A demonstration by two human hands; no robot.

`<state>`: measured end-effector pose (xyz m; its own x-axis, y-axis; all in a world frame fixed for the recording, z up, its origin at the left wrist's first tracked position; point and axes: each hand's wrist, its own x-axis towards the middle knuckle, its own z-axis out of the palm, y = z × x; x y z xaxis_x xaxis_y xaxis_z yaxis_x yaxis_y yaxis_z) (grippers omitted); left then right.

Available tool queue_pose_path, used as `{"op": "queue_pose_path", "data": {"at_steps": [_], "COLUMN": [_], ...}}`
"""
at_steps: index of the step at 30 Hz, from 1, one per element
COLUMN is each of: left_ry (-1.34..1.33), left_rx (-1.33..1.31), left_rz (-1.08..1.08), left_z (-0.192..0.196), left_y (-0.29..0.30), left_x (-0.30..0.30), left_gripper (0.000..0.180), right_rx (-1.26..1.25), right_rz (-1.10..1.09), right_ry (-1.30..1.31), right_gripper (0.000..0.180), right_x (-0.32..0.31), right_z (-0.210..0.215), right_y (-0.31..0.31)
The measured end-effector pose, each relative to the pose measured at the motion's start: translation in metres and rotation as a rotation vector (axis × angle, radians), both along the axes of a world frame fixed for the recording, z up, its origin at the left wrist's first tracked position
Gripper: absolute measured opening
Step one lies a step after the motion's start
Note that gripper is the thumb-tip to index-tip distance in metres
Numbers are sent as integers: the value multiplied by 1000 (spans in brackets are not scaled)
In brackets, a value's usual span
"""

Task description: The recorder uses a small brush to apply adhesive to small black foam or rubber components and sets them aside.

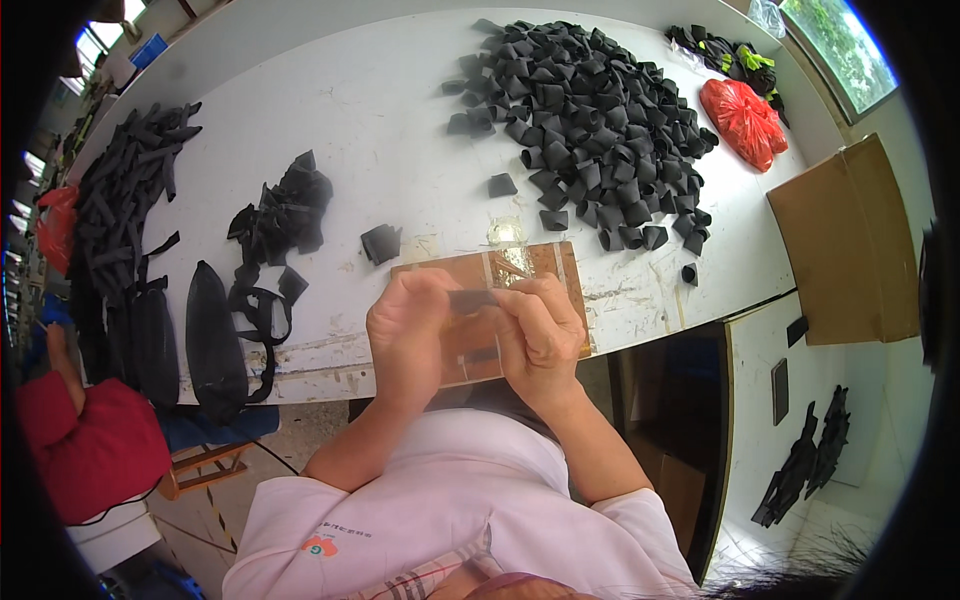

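Between my two hands a small dark strip of fabric (470, 301) is stretched over a brown board (450, 265). My left hand (408, 315) pinches its left end, and my right hand (540, 325) grips the right end; my fingers partly cover both ends. Clear tape (508, 245) crosses the board's far edge onto the white table. Just beyond my left hand lies a small stack of black fabric pieces (381, 244). Farther off to the right spreads a big heap of black folded fabric loops (600, 120), with a few loose ones near the board.
On the left are a pile of black strips (125, 190), a crumpled dark bundle (290, 205) and long black pieces (213, 330). A red plastic bag (745, 122) and a cardboard box (845, 245) stand at the right. A person in red (100, 445) sits at the lower left.
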<state>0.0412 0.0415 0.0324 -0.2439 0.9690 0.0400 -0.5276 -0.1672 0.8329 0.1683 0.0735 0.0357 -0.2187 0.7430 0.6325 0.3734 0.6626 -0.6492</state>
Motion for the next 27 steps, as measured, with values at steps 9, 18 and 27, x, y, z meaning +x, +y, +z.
{"op": "queue_pose_path", "data": {"at_steps": [9,18,27], "left_ry": [562,426,682], "left_rx": [-31,-18,-47], "left_rz": [-234,-199,-25], "left_z": [-13,-18,-37], "left_y": [12,11,10], "left_x": [-21,-10,-16], "left_gripper": [16,11,5], "right_rx": [-177,-9,4], "right_rz": [-7,-86,26], "right_ry": [-165,-288,-316], "right_gripper": [12,15,14], "right_x": [-1,-4,4], "right_z": [18,-1,13], "right_y": [2,2,13]}}
